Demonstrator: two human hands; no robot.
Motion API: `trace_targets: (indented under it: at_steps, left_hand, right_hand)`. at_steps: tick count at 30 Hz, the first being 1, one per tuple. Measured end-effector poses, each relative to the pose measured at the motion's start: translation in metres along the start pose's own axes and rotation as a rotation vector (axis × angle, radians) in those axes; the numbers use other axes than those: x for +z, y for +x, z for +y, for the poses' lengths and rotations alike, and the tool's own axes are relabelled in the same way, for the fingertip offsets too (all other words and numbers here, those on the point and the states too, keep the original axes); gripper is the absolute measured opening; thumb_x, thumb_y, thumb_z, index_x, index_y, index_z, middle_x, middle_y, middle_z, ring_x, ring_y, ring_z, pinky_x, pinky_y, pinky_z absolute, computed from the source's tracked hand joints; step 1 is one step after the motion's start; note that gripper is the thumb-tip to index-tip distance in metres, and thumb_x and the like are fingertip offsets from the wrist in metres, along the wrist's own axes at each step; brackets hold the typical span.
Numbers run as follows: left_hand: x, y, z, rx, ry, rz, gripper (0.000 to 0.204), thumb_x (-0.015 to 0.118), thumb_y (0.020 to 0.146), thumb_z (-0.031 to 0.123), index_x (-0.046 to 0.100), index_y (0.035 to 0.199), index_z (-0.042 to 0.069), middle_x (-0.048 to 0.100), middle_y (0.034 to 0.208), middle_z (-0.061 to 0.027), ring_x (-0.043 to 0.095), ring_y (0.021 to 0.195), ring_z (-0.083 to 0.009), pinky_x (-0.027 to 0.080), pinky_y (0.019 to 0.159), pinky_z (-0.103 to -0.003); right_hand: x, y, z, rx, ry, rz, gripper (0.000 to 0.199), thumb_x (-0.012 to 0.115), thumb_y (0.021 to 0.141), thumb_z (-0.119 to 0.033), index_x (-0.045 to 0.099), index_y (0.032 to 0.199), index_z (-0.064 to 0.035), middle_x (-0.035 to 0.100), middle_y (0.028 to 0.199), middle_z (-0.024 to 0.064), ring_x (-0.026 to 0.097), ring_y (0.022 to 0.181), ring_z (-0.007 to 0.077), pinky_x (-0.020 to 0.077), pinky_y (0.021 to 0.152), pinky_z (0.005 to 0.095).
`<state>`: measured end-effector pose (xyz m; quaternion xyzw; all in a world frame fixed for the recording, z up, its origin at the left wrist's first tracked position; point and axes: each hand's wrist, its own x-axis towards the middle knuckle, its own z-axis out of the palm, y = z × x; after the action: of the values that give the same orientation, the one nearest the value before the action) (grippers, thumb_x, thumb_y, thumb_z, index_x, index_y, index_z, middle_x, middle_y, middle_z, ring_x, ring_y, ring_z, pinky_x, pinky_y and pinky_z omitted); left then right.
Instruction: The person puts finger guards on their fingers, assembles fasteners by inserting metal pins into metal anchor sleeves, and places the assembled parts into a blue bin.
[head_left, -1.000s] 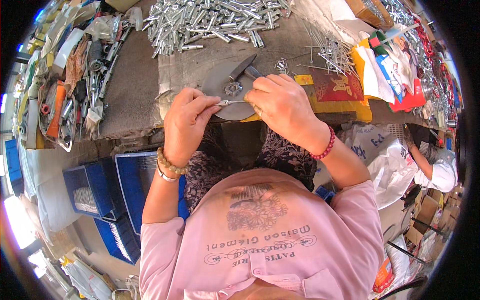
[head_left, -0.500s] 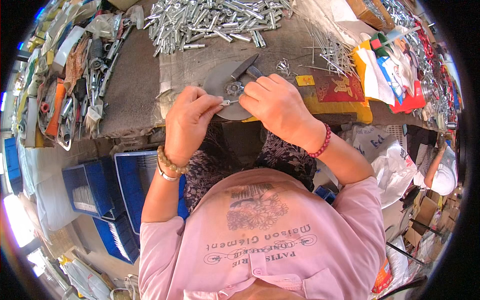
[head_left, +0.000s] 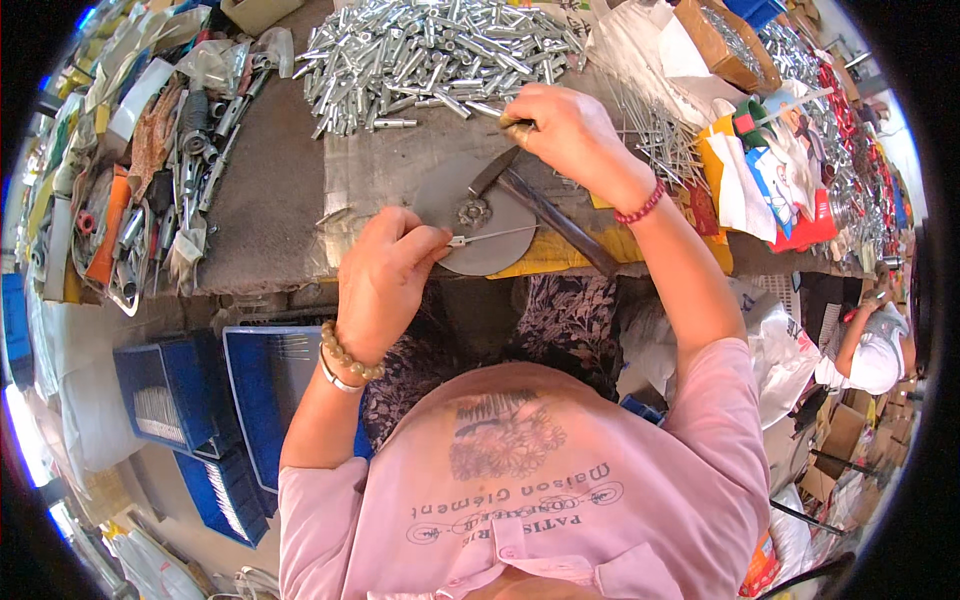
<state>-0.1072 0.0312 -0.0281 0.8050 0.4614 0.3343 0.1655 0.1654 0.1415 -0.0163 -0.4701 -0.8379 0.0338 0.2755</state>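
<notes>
My left hand (head_left: pixel 388 275) pinches a small metal fitting, from which a thin metal rod (head_left: pixel 500 234) points right, over a round grey plate (head_left: pixel 450 190). A toothed metal ring (head_left: pixel 474 213) sits at the plate's middle. A hammer (head_left: pixel 555 215) lies with its head on the plate and its dark handle slanting toward the bench's near edge. My right hand (head_left: pixel 575 135) is at the near edge of a pile of silvery metal tubes (head_left: pixel 420 60). Its fingers are bent together beside a tube; what lies between them is hidden.
Thin metal rods (head_left: pixel 660 125) lie in a heap at the right, beside packets and cloths (head_left: pixel 745 170). Assorted tools (head_left: pixel 190 150) crowd the bench's left side. Blue crates (head_left: pixel 170 395), some holding thin pieces, stand below at left. Another person (head_left: pixel 870 345) is at far right.
My right hand has let go of the thin rod and moved up to the tube pile, uncovering the hammer's handle. My left hand still holds the fitting. The whole bench sits slightly lower in view.
</notes>
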Motion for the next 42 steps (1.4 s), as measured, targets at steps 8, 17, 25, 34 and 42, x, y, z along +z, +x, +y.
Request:
trace_targets:
  at_steps: [8,17,25,34,42]
  left_hand:
    - [-0.001,-0.001,0.003,-0.006,0.026,-0.007,0.014,0.079,0.085,0.005,0.077,0.099,0.009,0.065,0.093,-0.0089,0.066,0.084,-0.0304,0.053,0.072,-0.038]
    - [-0.002,-0.002,0.003,-0.006,0.019,-0.012,0.014,0.076,0.088,0.004,0.076,0.101,0.008,0.065,0.095,-0.0091,0.068,0.085,-0.0309,0.054,0.072,-0.038]
    - [-0.001,-0.003,0.001,0.046,0.024,0.021,0.014,0.076,0.088,0.003,0.074,0.101,0.008,0.065,0.094,-0.0095,0.068,0.085,-0.0317,0.054,0.073,-0.039]
    - [0.001,-0.003,0.000,0.010,-0.002,0.021,0.014,0.077,0.087,0.005,0.074,0.100,0.008,0.064,0.094,-0.0099,0.067,0.086,-0.0326,0.053,0.073,-0.039]
    - [0.003,-0.004,0.000,0.020,0.021,0.046,0.014,0.079,0.085,0.005,0.075,0.099,0.007,0.064,0.092,-0.0086,0.067,0.085,-0.0305,0.054,0.072,-0.038]
  right_hand:
    - [0.023,0.030,-0.002,-0.090,-0.226,-0.243,0.011,0.070,0.082,-0.011,0.072,0.093,-0.0068,0.070,0.094,0.0119,0.070,0.094,0.0345,0.0565,0.082,0.0480]
    - [-0.018,-0.012,-0.063,-0.040,0.193,-0.121,0.009,0.069,0.082,-0.008,0.064,0.088,-0.0037,0.067,0.085,0.0186,0.069,0.085,0.0400,0.0546,0.075,0.0501]
    - [-0.008,-0.042,-0.099,0.006,0.478,-0.037,0.019,0.074,0.078,0.001,0.063,0.092,-0.0026,0.065,0.085,0.0141,0.068,0.074,0.0331,0.0552,0.066,0.0408]
    - [0.009,-0.066,-0.103,0.150,0.504,0.036,0.020,0.076,0.077,0.002,0.069,0.095,-0.0026,0.065,0.090,0.0128,0.068,0.082,0.0304,0.0555,0.073,0.0393]
    - [0.015,-0.062,-0.100,-0.019,0.315,0.107,0.017,0.077,0.075,-0.001,0.069,0.090,-0.0031,0.063,0.095,0.0123,0.065,0.092,0.0341,0.0535,0.081,0.0437]
